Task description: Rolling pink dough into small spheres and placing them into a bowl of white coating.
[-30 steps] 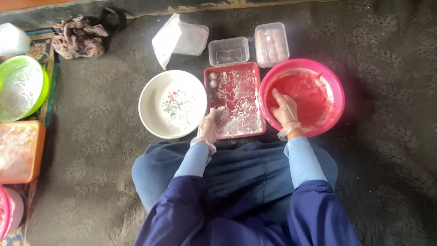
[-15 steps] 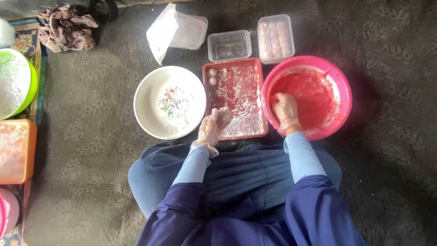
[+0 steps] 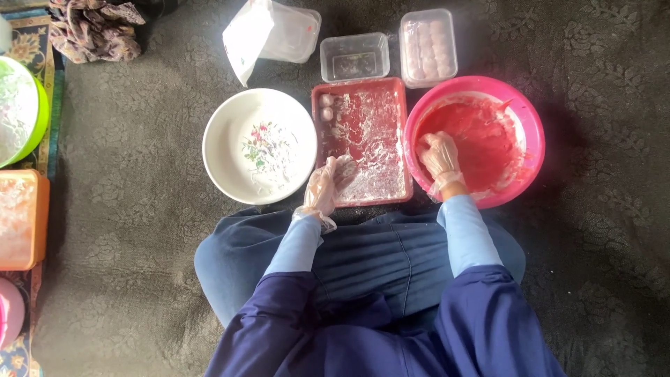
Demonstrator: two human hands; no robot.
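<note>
The right hand, in a thin clear plastic glove, is down inside the pink round basin, fingers curled loosely into the wet red batter that coats the basin's floor and smears its walls; whether it is pinching up a portion I cannot tell. The left hand, gloved the same way, rests on the near-left corner of the red rectangular tray, fingers bent and loosely together on the tray's surface, holding nothing that shows. The tray sits between the two hands, just beside the basin, and is dusted with white flour in patchy, powdery streaks. Two small pale dough balls lie in its far-left corner, well apart from either hand.

Just left of the tray stands a white round bowl, smooth and glossy, with a flower pattern on its bottom. Beyond the tray are a clear square plastic box and a clear lidded box of pale balls (rows of them, seen through the lid). Everything rests on a dark grey patterned carpet, soft and matte
</note>
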